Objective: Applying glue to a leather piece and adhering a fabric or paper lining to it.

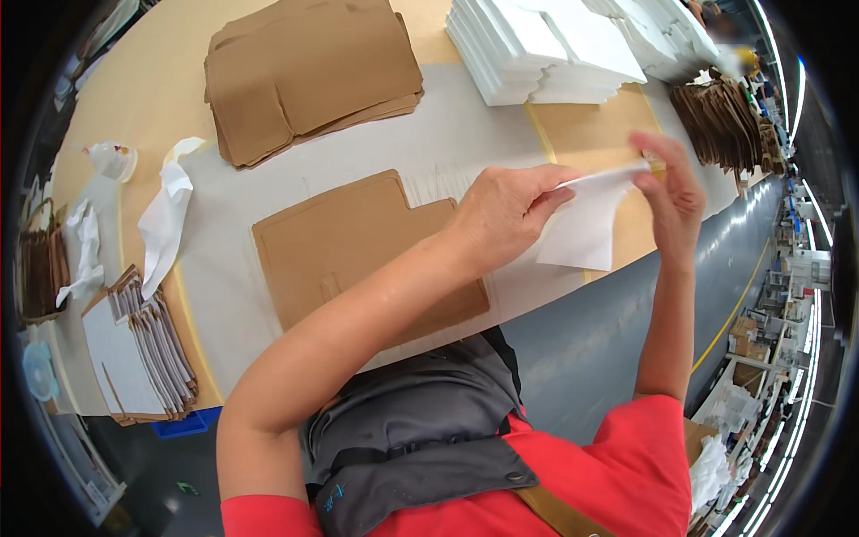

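White sheet [586, 228], prob. light, limp & easily creased; best held near opp. corners. L hand [508, 215] pinches upper edge; R hand [677, 201] at far corner (can't tell if gripping).

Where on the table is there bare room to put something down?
Bare table shows between the single brown piece and the white strip, and between the large brown stack and the white stack. The upper right, near the brown bundle, is crowded.
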Action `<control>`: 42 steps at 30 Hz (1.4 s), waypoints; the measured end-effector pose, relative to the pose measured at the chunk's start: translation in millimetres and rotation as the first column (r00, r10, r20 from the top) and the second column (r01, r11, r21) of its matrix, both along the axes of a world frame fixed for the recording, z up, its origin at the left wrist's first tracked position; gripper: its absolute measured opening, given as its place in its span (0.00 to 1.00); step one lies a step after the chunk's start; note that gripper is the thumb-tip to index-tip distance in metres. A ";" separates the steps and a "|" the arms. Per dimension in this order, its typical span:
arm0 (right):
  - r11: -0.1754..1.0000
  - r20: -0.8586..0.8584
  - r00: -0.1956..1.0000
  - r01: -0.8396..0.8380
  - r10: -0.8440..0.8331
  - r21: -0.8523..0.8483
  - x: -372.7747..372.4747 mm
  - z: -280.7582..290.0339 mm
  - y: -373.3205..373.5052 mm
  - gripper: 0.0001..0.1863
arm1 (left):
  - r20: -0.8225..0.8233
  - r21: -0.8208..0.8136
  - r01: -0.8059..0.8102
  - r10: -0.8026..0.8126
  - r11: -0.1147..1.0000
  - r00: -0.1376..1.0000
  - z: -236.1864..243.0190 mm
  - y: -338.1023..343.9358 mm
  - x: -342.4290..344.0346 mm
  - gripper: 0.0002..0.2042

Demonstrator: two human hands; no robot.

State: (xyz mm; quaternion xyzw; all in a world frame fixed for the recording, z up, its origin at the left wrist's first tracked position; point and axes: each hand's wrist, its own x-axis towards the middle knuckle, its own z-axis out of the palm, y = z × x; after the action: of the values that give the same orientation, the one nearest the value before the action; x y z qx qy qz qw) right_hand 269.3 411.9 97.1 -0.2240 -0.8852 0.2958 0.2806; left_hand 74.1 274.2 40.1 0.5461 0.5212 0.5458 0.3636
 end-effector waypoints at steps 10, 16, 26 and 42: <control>0.489 -0.508 0.806 -0.326 -0.303 -0.809 4.1 -75.7 -41.9 0.28 | -0.281 0.248 0.041 0.031 0.968 0.959 114.3 -75.8 -52.8 0.12; 0.089 -0.392 0.774 -0.404 -0.497 -0.910 -38.9 -113.4 -76.9 0.30 | 0.290 0.215 -0.021 -0.043 0.976 0.956 137.7 -127.8 -69.2 0.14; 0.456 0.065 0.996 0.082 -0.053 -0.886 -57.6 -35.0 -174.5 0.17 | 0.193 -0.377 -0.542 0.636 0.751 0.747 23.4 -243.9 -68.6 0.14; 0.478 0.138 0.990 0.132 -0.024 -0.869 -86.6 -52.5 -142.5 0.21 | 0.268 -0.452 -0.579 0.722 0.679 0.638 -12.1 -214.6 -66.9 0.17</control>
State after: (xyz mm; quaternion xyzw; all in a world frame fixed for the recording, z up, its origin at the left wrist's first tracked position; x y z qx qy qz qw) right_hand 182.8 269.4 44.6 -0.3911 -0.6135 0.6797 0.0932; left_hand 7.2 59.6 28.0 0.1168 0.6740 0.6519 0.3273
